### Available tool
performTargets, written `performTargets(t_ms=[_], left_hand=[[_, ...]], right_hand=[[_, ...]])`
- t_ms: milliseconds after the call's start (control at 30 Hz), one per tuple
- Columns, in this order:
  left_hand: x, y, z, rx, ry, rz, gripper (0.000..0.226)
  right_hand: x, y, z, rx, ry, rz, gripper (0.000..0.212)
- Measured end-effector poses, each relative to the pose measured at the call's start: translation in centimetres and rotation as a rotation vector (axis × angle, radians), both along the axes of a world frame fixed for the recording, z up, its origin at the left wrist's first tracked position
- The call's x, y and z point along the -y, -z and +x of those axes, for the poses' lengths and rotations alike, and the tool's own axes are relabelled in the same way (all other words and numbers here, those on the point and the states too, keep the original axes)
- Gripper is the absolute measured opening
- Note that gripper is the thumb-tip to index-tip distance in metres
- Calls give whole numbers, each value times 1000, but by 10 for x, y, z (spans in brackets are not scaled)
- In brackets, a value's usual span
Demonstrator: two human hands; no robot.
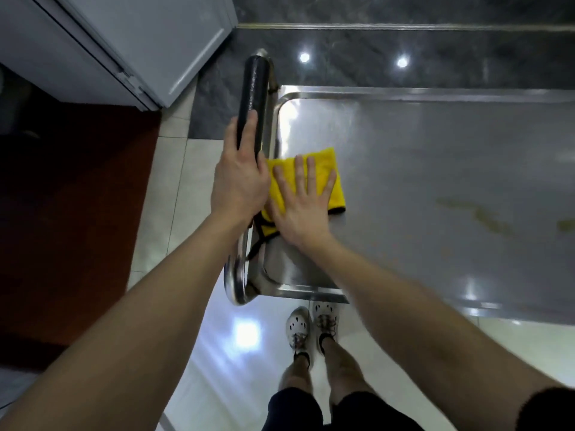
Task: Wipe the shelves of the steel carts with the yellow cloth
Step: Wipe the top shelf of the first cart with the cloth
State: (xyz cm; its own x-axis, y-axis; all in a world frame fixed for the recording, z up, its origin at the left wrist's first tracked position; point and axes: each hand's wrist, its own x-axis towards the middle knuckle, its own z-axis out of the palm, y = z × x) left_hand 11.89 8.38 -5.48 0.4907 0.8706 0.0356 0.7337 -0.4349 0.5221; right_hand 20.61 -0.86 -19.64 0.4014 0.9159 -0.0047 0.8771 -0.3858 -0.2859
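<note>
Flat and spread, right hand (pixel 300 209) presses the yellow cloth (pixel 337 188) onto the cart's top shelf (pixel 435 181) (stained farther right); left hand (pixel 239 178) curls round the black handle (pixel 252 98) just beside it.

**Where things lie at the cart**

The cloth (pixel 323 163) lies at the shelf's (pixel 435 181) left end, under my flat right grip (pixel 303 209). My left grip (pixel 239 178) wraps the handle (pixel 252 94), just left of the shelf. A cabinet (pixel 140 42) stands behind, to the left.

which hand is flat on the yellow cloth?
The right hand, fingers straight and spread on the yellow cloth on the steel cart shelf. The left hand holds the black padded cart handle instead.
</note>
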Motion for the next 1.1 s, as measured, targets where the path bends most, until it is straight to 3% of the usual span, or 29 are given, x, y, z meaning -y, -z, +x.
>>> performTargets(t_ms=[133,267,433,567,833,1100], left_hand=[[3,-5,0,-21,17,-48,66],[3,-7,-1,2,15,-111,67],[1,-4,-2,52,2,-161,69],[-2,2,-1,18,2,-143,77],[-10,13,-6,-18,-8,-76,91],[-5,14,-10,-40,-36,-7,95]], right_hand=[[99,6,-66,10,-95,-10,72],[146,2,-52,34,-119,-16,69],[207,-7,19,111,90,-223,75],[240,-21,67,65,257,-332,77],[212,-31,137,-6,354,-313,78],[74,-21,234,-28,319,-260,79]])
